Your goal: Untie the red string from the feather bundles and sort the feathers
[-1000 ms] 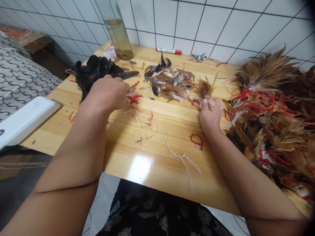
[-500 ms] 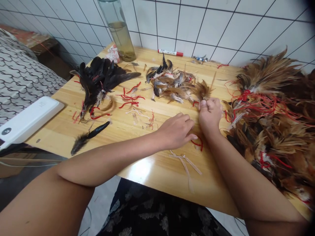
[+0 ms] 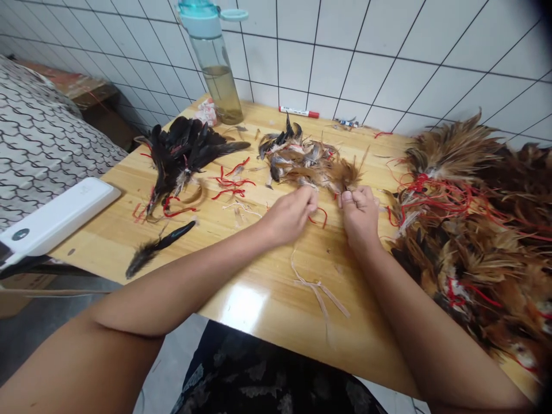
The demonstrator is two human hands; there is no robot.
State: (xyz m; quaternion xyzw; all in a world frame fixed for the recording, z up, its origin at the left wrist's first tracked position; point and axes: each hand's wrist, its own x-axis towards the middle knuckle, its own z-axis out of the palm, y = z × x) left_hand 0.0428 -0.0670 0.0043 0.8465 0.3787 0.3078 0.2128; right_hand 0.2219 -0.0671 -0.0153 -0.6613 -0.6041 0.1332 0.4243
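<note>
My right hand [image 3: 361,215] is closed around the base of a small bunch of brown feathers [image 3: 345,172], which fans out above the fist. To its left, my left hand [image 3: 293,214] is closed in a pinch. A piece of red string [image 3: 321,217] comes out from its fingertips and curves toward my right hand; the pinched end is hidden. Behind both hands lies a loose pile of mixed brown, grey and black feathers [image 3: 297,154]. Below my left hand, a thin pale ribbon [image 3: 319,284] rests on the wooden table [image 3: 276,305].
Large brown feather bundles [image 3: 487,247] tied with red string fill the right side. Black feathers [image 3: 185,146], red string pieces [image 3: 233,184] and a single dark feather [image 3: 159,244] lie left. A water bottle [image 3: 219,86], red marker [image 3: 298,112] and white device [image 3: 60,215] stand or lie around.
My left hand has moved left and slightly away from me, its fingers closing, and the red string has shifted with it. My right hand keeps hold of the feathers. The view has tilted up slightly.
</note>
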